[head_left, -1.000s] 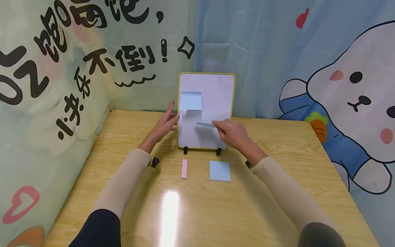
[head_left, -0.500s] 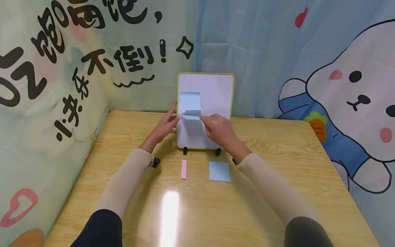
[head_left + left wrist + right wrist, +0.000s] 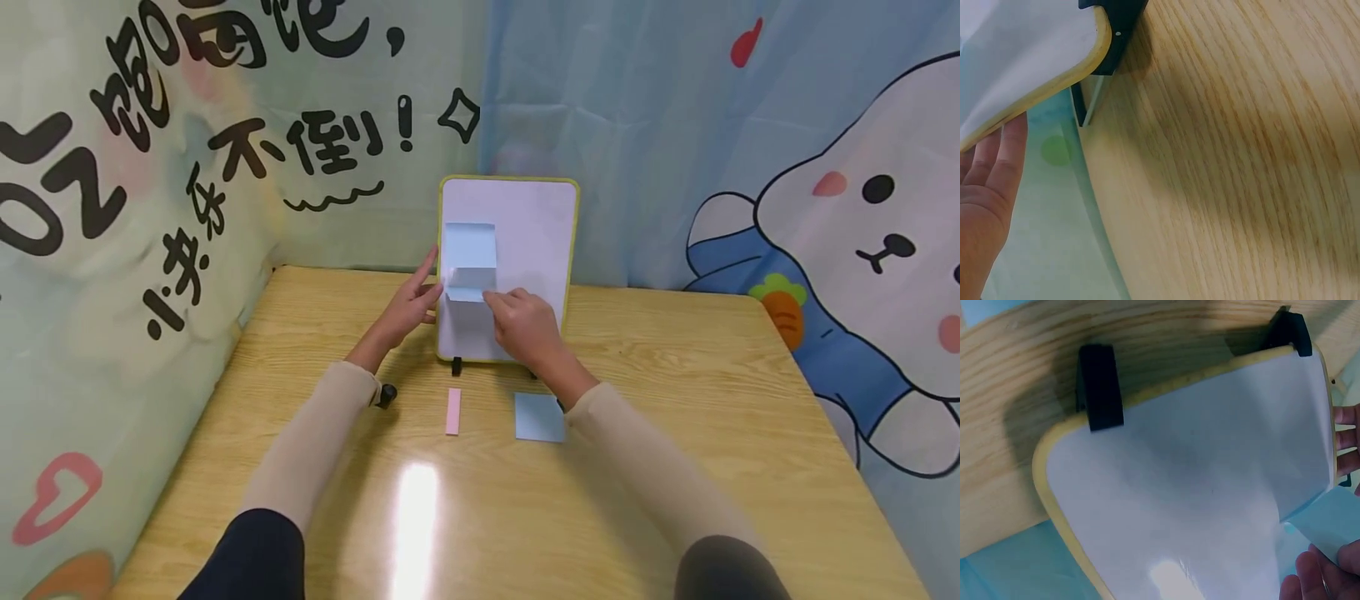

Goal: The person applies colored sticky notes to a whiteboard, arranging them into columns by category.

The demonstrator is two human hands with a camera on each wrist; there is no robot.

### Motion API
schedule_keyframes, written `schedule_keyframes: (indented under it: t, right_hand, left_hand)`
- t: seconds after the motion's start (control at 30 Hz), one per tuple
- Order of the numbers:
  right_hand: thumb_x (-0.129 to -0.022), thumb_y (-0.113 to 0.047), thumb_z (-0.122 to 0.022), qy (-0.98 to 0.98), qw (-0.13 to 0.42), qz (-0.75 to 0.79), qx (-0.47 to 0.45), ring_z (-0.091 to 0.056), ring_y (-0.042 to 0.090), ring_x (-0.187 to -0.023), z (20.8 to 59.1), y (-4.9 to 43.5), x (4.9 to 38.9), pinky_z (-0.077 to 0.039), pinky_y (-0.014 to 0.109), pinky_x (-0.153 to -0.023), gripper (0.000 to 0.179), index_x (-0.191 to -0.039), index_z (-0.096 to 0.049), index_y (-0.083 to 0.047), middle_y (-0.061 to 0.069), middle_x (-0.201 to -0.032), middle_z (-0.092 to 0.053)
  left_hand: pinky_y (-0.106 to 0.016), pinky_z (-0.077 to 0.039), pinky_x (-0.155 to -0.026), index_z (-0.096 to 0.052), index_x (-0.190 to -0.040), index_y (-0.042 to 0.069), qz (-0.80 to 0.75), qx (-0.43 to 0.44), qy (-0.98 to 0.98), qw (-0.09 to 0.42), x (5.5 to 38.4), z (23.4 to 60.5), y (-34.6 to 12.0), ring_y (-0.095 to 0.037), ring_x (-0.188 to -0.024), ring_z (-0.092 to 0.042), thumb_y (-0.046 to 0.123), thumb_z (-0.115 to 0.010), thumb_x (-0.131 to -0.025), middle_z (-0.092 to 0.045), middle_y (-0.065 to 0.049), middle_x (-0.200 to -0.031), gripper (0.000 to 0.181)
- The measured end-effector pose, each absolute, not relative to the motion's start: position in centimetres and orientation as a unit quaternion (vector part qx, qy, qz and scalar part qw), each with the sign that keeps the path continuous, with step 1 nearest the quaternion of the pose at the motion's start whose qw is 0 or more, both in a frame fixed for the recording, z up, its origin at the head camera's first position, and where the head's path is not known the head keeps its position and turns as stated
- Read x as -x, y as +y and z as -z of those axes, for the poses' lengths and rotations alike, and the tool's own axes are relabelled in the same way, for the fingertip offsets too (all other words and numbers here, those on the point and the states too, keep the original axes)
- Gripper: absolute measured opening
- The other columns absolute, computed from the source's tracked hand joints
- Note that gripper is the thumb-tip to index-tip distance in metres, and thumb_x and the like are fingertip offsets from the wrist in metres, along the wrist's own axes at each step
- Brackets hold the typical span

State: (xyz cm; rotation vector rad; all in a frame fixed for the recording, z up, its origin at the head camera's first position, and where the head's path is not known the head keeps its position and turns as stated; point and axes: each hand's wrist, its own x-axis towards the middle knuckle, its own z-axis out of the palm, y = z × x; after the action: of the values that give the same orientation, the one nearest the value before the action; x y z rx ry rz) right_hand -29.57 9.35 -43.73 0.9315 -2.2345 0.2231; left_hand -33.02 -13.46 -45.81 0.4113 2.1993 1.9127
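A whiteboard (image 3: 536,242) with a yellow rim stands upright on the table. One light blue sticky note (image 3: 471,244) is on its left half. Just below that, my right hand (image 3: 525,325) pinches a second blue sticky note (image 3: 465,294) by its right end. In the right wrist view this pinched note (image 3: 1330,515) tilts out from the board, thumb and finger at its edge. My left hand (image 3: 408,308) rests against the board's left edge, fingers extended. From the left wrist, its fingers (image 3: 1010,150) reach behind the rim.
Black feet (image 3: 457,367) hold up the board. In front of it on the wooden table (image 3: 315,517) lie a narrow pink strip (image 3: 453,412) and another blue square note (image 3: 538,417), partly overlapped by my right wrist. Printed curtains (image 3: 615,142) stand behind.
My right hand has moved left with the pinched note, bringing it under the upper blue note, then slightly lower. The left hand stays at the board's edge.
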Motion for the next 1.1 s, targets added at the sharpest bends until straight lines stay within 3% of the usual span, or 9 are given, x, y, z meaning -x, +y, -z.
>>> schedule_keyframes:
  t: [0.13,0.37,0.53,0.73,0.97,1.1]
  right_hand:
    - [-0.088,0.000,-0.066,-0.866,0.340,-0.086,-0.355,-0.071,0.027,-0.082,44.2,9.4,29.4,-0.058,0.037,-0.069,0.020,-0.105,-0.074,-0.001,0.011,-0.095,-0.077]
    - [-0.088,-0.002,-0.067,-0.867,0.346,-0.083,-0.349,-0.072,0.026,-0.081,44.7,9.1,29.1,-0.058,0.036,-0.067,0.018,-0.105,-0.074,-0.001,0.011,-0.096,-0.077]
    - [-0.089,-0.002,-0.066,-0.858,0.369,-0.077,-0.348,-0.073,0.026,-0.082,45.1,9.0,29.2,-0.058,0.037,-0.066,0.018,-0.105,-0.074,-0.001,0.011,-0.097,-0.077]
    - [-0.086,-0.002,-0.068,-0.854,0.377,-0.064,-0.353,-0.073,0.026,-0.079,45.8,8.9,29.2,-0.057,0.038,-0.064,0.017,-0.102,-0.074,-0.001,0.010,-0.092,-0.077]
    - [-0.088,-0.003,-0.067,-0.862,0.360,-0.056,-0.353,-0.073,0.025,-0.080,46.5,8.8,28.9,-0.057,0.037,-0.064,0.015,-0.101,-0.074,-0.002,0.010,-0.093,-0.078]
    - [-0.088,-0.003,-0.067,-0.862,0.356,-0.061,-0.356,-0.072,0.025,-0.081,46.9,8.9,28.9,-0.058,0.037,-0.065,0.014,-0.100,-0.074,-0.003,0.009,-0.092,-0.077]
  left_hand:
    - [-0.060,-0.050,-0.095,-0.009,-0.157,0.045,-0.650,-0.142,0.741,0.094,33.1,46.1,-13.2,-0.035,-0.140,-0.044,0.026,-0.041,-0.107,-0.013,-0.001,-0.167,0.062]
    - [-0.059,-0.051,-0.092,-0.009,-0.158,0.041,-0.648,-0.146,0.743,0.083,32.8,46.1,-13.1,-0.043,-0.125,-0.056,0.022,-0.040,-0.108,-0.026,-0.013,-0.162,0.063]
    - [-0.059,-0.051,-0.092,-0.009,-0.159,0.039,-0.646,-0.152,0.744,0.076,32.6,46.1,-13.1,-0.038,-0.133,-0.051,0.022,-0.041,-0.108,-0.024,-0.011,-0.164,0.063]
    - [-0.053,-0.056,-0.086,-0.010,-0.159,0.039,-0.634,-0.156,0.756,0.051,32.8,46.6,-13.0,-0.033,-0.133,-0.052,0.021,-0.043,-0.107,-0.035,-0.014,-0.159,0.064]
    - [-0.056,-0.053,-0.083,-0.011,-0.160,0.031,-0.621,-0.177,0.764,0.004,32.8,47.0,-12.4,-0.035,-0.131,-0.053,0.014,-0.048,-0.104,-0.018,-0.008,-0.166,0.069]
    - [-0.042,-0.054,-0.082,-0.014,-0.160,0.027,-0.609,-0.174,0.773,-0.025,32.9,47.2,-12.2,-0.034,-0.130,-0.055,0.010,-0.050,-0.103,-0.023,-0.010,-0.164,0.069]
